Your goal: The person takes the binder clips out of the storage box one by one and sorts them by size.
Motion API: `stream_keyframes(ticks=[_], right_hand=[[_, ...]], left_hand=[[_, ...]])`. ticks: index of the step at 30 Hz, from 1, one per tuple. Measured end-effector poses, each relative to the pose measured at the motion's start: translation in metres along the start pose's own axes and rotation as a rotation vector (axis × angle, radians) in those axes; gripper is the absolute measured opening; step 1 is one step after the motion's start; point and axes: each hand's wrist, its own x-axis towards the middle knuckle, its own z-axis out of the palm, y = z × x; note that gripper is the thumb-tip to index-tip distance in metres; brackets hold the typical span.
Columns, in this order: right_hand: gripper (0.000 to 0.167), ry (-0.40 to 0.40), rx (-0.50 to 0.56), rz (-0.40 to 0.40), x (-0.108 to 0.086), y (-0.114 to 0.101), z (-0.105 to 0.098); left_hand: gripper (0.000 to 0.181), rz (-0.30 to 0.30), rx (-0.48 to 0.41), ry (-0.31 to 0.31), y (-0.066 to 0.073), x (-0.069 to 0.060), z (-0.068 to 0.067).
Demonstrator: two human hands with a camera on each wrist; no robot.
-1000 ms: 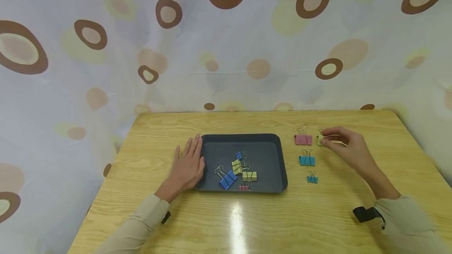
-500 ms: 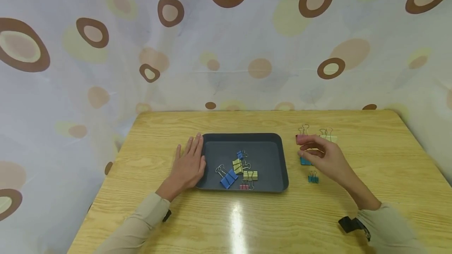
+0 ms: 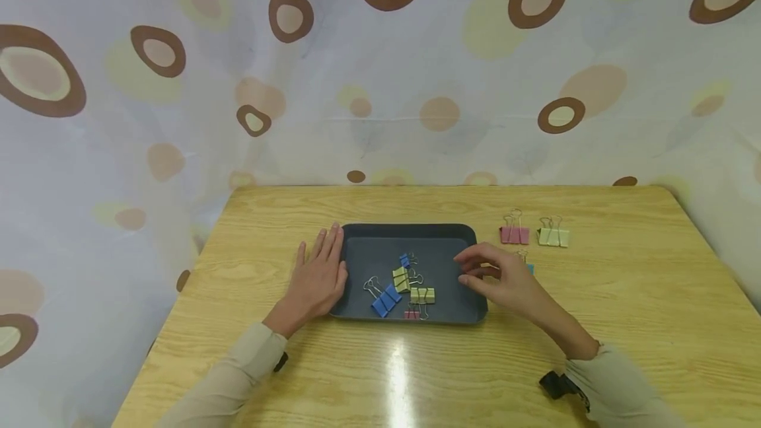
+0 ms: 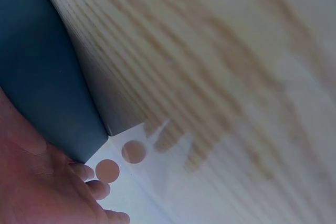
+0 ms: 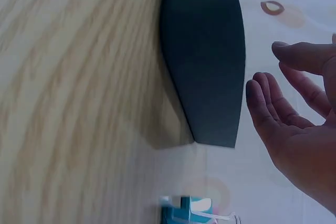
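Table (image 3: 642,296): pale wood with streaked grain, far corners rounded; a bright strip of glare on its surface, nearer the viewer, between the two forearms.

Tray (image 3: 440,247): one, dark grey, rectangular, rounded corners; flat on the wood, just right of the left hand (image 3: 317,278), which touches its side, and partly beneath the right hand (image 3: 505,279).

Binder clips, directly on the wood: pink clip (image 3: 514,236), just beyond the right hand, handles pointing away; pale yellow clip (image 3: 554,238), beyond and to that hand's right, likewise oriented; teal clip (image 3: 531,269), beside that hand, mostly hidden by it.
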Motion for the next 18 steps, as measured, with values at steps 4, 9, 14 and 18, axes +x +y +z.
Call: stream_keyframes(ticks=[4,9,14,18], right_hand=[[0.033,-0.044,-0.069,-0.017,0.005,0.000,0.016],[0.033,-0.116,-0.142,-0.058,0.010,0.000,0.031],[0.035,-0.191,-0.164,-0.047,0.014,-0.004,0.039],[0.035,-0.247,-0.171,0.008,0.016,-0.005,0.047]], left_hand=[[0.065,0.005,0.010,0.003,0.000,0.001,0.000],[0.064,-0.002,0.006,-0.011,0.000,0.000,0.000],[0.065,-0.001,-0.028,0.006,-0.001,-0.002,0.000],[0.065,0.006,-0.026,0.015,-0.001,-0.001,0.000]])
